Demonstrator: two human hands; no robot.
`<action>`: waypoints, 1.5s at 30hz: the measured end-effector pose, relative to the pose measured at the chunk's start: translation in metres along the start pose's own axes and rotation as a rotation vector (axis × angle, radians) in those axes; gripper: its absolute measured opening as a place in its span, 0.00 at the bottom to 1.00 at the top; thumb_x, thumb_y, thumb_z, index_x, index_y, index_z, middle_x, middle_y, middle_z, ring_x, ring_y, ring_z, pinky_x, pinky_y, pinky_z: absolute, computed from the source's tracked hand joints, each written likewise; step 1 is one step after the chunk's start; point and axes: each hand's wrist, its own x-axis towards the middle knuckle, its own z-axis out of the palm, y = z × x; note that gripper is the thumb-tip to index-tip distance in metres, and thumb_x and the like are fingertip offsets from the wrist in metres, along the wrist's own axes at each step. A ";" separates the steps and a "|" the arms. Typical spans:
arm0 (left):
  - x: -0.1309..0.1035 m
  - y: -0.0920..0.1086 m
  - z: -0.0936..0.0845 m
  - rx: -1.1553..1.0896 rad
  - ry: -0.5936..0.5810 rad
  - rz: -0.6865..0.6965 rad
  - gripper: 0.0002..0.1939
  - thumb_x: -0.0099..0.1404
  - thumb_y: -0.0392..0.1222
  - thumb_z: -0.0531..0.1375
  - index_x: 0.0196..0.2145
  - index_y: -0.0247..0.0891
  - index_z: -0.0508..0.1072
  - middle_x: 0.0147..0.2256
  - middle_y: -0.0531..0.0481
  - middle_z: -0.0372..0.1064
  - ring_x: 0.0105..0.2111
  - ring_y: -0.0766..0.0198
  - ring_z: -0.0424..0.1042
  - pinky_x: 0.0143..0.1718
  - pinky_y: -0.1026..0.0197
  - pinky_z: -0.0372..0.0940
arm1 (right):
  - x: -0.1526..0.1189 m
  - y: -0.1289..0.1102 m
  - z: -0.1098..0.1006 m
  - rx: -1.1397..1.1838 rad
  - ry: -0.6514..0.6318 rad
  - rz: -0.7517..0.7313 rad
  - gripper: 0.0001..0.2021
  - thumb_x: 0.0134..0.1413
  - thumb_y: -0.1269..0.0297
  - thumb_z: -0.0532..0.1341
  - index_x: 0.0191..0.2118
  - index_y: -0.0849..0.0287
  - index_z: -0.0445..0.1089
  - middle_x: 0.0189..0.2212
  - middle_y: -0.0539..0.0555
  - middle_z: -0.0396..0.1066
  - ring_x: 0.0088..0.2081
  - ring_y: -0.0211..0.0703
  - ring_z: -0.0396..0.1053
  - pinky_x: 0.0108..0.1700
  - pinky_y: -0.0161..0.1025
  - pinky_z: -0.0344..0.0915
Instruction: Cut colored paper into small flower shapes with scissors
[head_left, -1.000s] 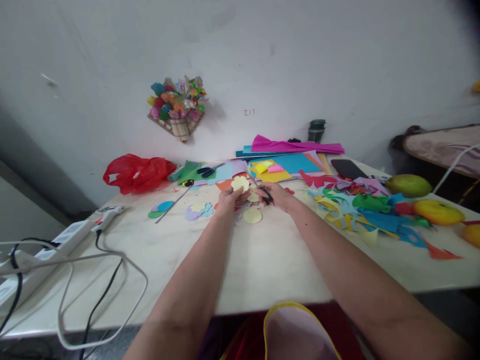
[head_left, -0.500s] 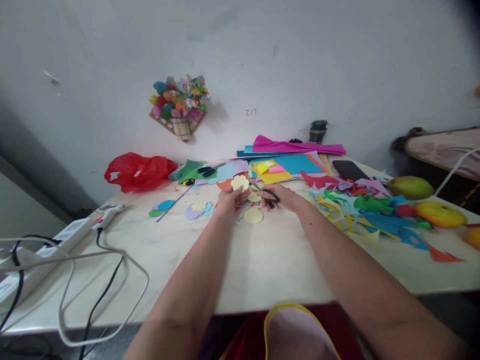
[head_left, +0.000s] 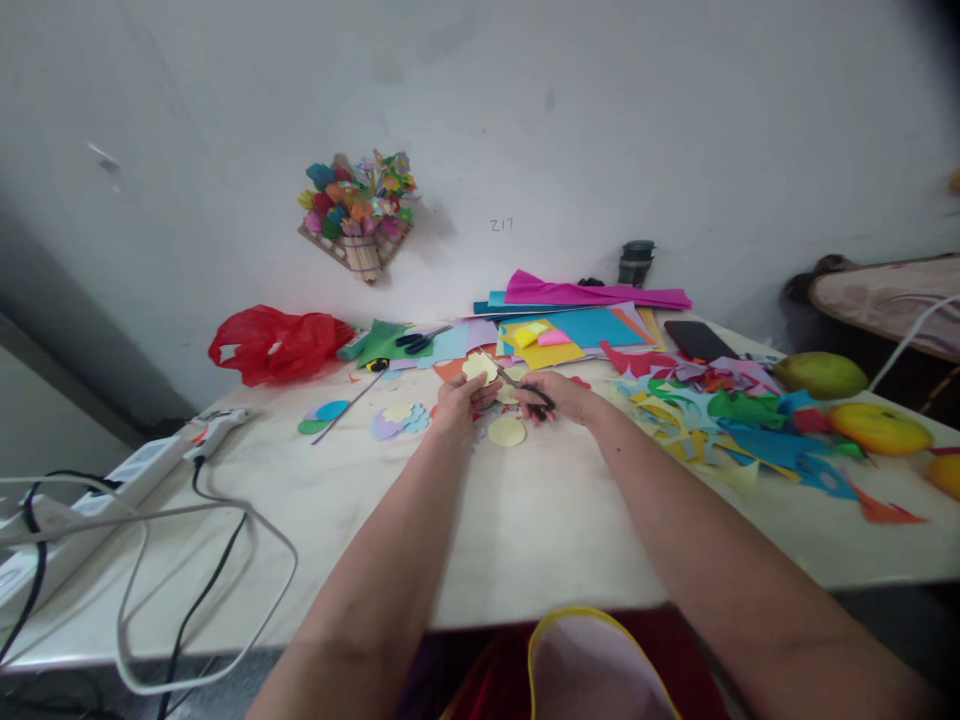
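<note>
My left hand (head_left: 463, 396) pinches a pale yellow paper flower (head_left: 479, 368) with a scalloped edge. To its right, my right hand (head_left: 553, 393) is closed round the dark handles of a pair of scissors (head_left: 516, 380), whose blades point up and left at the flower's right edge. Beneath and just in front of my hands, a plain pale yellow paper circle (head_left: 507, 431) lies on the table, and another pale yellow piece shows partly between my hands. Left of my left hand sits a group of scalloped paper pieces (head_left: 401, 421) in lilac, blue and yellow.
Coloured sheets (head_left: 592, 328) and a second pair of scissors (head_left: 414, 341) lie at the back. Paper scraps (head_left: 750, 410), a phone (head_left: 700, 341) and mangoes (head_left: 881, 429) are on the right. A red bag (head_left: 277, 343), a power strip (head_left: 127, 480) and looping cables are on the left.
My right hand and its scissors have shifted slightly left, and the blades now reach the flower's edge more closely. My left hand has barely moved.
</note>
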 end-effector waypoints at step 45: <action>0.003 -0.012 0.017 -0.147 0.190 0.069 0.09 0.53 0.30 0.66 0.28 0.35 0.67 0.26 0.48 0.73 0.30 0.61 0.78 0.37 0.62 0.71 | 0.011 0.009 0.015 0.032 0.077 0.023 0.11 0.51 0.59 0.63 0.28 0.59 0.62 0.19 0.49 0.69 0.18 0.34 0.65 0.13 0.29 0.52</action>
